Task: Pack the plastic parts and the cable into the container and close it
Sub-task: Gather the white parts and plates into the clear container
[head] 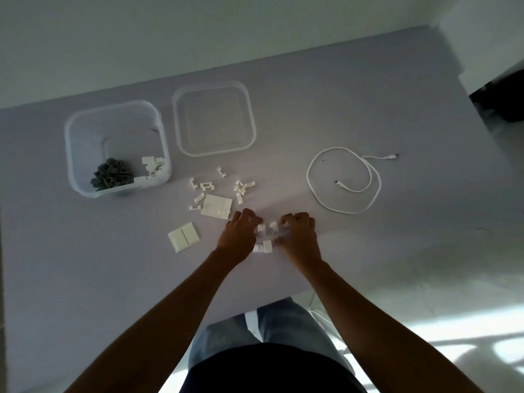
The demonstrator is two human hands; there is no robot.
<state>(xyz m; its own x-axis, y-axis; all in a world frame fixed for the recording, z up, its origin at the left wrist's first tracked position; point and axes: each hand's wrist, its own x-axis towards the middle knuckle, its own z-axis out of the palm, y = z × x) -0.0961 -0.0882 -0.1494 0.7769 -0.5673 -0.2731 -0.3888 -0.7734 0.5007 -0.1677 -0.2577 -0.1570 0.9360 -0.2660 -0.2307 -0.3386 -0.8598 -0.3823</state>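
Both hands down on the desk (368,251) near its front edge, fingers curled inward around a small cluster of white plastic clips (265,236). Left hand (239,236) cupping the cluster from the left, right hand (299,235) from the right; clips touching fingertips on both sides, but a firm grasp cannot be told.

Open translucent container (85,180) toward the far left corner, holding a dark grey clump of parts (112,174) and several white parts (153,165). Lid (214,150) flat just right of it, apart.

Between container and hands: loose white clips (221,185) scattered, one square white plate (217,207), a second plate (183,236) left of left hand.

White cable (344,182) loosely coiled toward the right edge, well clear of hands, both plug ends free.
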